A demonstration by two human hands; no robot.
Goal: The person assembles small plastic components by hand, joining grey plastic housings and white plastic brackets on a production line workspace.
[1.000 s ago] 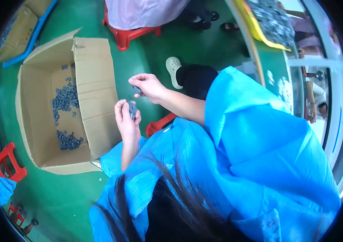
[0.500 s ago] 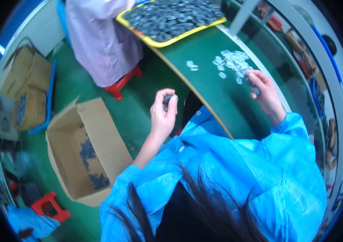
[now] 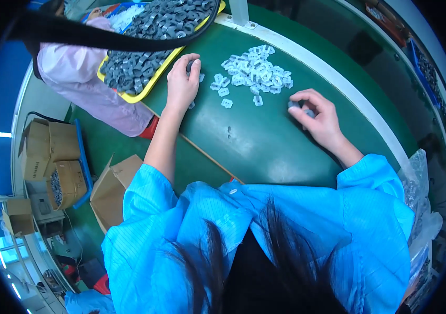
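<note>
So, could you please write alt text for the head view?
Seen from above, a person in a blue coat rests the left hand beside a yellow tray of dark grey ring parts, while the right hand pinches a small grey part near a heap of small white plastic clips on a green table.

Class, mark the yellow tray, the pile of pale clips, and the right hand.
yellow tray (image 3: 138, 97), head view, near rim.
pile of pale clips (image 3: 254, 68), head view, middle.
right hand (image 3: 320, 118), head view, back of the hand.
</note>
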